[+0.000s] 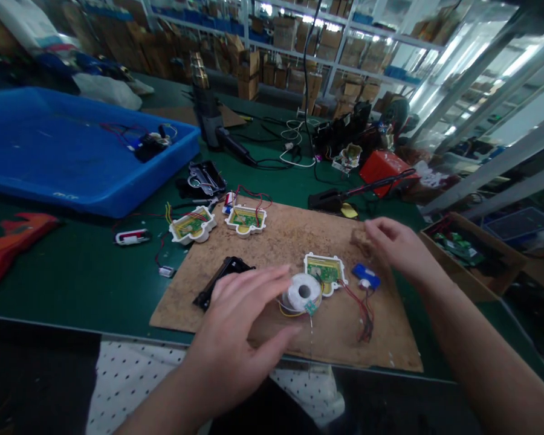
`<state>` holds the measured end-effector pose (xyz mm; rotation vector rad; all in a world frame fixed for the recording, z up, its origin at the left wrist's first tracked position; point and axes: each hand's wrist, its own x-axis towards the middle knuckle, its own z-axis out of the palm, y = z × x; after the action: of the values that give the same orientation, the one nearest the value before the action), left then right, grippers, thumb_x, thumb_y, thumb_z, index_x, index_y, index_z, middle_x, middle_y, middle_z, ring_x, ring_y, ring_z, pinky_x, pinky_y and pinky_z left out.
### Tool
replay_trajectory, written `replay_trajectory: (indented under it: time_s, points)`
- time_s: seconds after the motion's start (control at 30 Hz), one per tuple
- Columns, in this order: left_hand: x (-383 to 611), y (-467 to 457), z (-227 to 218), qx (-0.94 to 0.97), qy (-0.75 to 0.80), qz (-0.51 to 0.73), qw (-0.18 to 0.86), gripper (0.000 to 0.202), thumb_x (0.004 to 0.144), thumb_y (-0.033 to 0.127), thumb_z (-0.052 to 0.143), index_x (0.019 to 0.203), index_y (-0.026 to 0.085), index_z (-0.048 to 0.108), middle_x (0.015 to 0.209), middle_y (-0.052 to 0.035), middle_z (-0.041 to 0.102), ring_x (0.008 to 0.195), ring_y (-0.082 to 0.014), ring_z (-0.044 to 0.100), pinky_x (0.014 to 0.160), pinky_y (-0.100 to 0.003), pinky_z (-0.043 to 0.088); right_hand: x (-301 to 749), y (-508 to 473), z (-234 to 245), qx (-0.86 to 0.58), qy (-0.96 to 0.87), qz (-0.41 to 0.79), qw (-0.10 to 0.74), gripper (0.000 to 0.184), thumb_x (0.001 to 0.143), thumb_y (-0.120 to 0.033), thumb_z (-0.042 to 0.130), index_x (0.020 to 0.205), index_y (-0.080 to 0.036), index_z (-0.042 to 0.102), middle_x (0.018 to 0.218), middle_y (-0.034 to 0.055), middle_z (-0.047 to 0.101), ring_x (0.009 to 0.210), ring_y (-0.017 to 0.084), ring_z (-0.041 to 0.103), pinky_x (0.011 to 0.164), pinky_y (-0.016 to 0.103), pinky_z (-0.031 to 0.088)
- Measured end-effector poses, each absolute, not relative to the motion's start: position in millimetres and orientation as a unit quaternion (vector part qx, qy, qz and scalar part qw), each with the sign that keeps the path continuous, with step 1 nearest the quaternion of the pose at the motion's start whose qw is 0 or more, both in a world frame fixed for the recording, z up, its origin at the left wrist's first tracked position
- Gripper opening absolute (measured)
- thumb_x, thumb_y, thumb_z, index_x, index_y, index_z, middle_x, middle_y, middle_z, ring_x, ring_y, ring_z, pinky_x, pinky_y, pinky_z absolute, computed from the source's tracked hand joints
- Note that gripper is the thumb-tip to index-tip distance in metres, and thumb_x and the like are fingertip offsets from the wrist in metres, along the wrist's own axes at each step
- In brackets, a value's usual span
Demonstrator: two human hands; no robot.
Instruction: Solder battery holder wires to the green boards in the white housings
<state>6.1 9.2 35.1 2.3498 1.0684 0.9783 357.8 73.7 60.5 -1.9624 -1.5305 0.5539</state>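
My left hand (249, 320) is held over the front of the brown board (285, 235), thumb apart from the fingers and nothing in it. Just right of its fingertips lies a spool of solder wire (304, 291), with a tiny green circuit board (310, 308) at its edge. Behind the spool is a white housing with a green circuit board (325, 272), wired in red and black. A blue battery pack (366, 275) lies beside it. At the board's right edge, my right hand (394, 244) has its fingers closed by a brownish lump (361, 239); what they hold is unclear.
Two more white housings (246, 220) sit at the board's back left. A black casing (222, 281) is partly behind my left hand. A soldering iron (372, 184) rests at the back right. Beyond are a heat gun (206, 109), a blue tray (113, 202) and a cardboard box (476, 284).
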Motion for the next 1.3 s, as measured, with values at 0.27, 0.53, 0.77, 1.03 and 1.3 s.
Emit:
replay_trajectory:
  time_s: [0.27, 0.53, 0.77, 1.03, 1.3]
  points:
    - [-16, 18, 30, 0.907, 0.363, 0.212, 0.041, 0.029, 0.101, 0.034, 0.065, 0.13, 0.027, 0.065, 0.157, -0.0063, 0.059, 0.146, -0.0311, 0.052, 0.117, -0.053, 0.028, 330, -62, 50, -0.567, -0.813, 0.062, 0.121, 0.043, 0.09, -0.057, 0.071, 0.12, -0.025, 0.068, 0.136, 0.0129, 0.067, 0.132, 0.033, 0.06, 0.111, 0.054, 0.048]
    - [0, 53, 50, 0.915, 0.323, 0.147, 0.192, 0.021, 0.105, 0.03, 0.055, 0.105, 0.024, 0.076, 0.103, -0.0044, 0.08, 0.104, -0.027, 0.071, 0.113, -0.057, 0.029, 331, -1, 70, -0.66, -0.608, 0.275, 0.345, 0.053, 0.103, -0.062, 0.042, 0.072, -0.022, 0.059, 0.071, 0.0018, 0.063, 0.072, 0.015, 0.061, 0.073, 0.029, 0.049]
    - [-9, 107, 97, 0.653, 0.398, 0.255, 0.592, 0.034, 0.085, 0.05, 0.074, 0.073, 0.02, 0.07, 0.076, -0.0049, 0.074, 0.079, -0.0211, 0.067, 0.081, -0.034, 0.051, 300, 69, 143, -0.6, -0.554, 0.395, 0.42, 0.033, 0.097, -0.048, 0.057, 0.086, -0.019, 0.067, 0.074, 0.0023, 0.064, 0.071, 0.014, 0.057, 0.07, 0.027, 0.048]
    - [28, 121, 140, 0.544, 0.383, 0.419, 0.619, 0.032, 0.094, 0.047, 0.067, 0.106, 0.018, 0.072, 0.112, -0.0089, 0.08, 0.102, -0.0192, 0.073, 0.083, -0.026, 0.052, 218, 108, 196, -0.547, -0.721, 0.287, 0.314, 0.029, 0.101, -0.034, 0.05, 0.09, -0.02, 0.072, 0.085, 0.0012, 0.071, 0.074, 0.012, 0.056, 0.071, 0.026, 0.043]
    - [6, 118, 155, 0.456, 0.343, 0.477, 0.668, 0.028, 0.099, 0.044, 0.065, 0.098, 0.017, 0.072, 0.088, -0.0029, 0.074, 0.08, -0.0132, 0.067, 0.073, -0.024, 0.05, 163, 87, 200, -0.461, -0.864, -0.098, 0.178, 0.034, 0.105, -0.034, 0.045, 0.112, -0.011, 0.069, 0.112, 0.0177, 0.068, 0.107, 0.03, 0.065, 0.093, 0.043, 0.054]
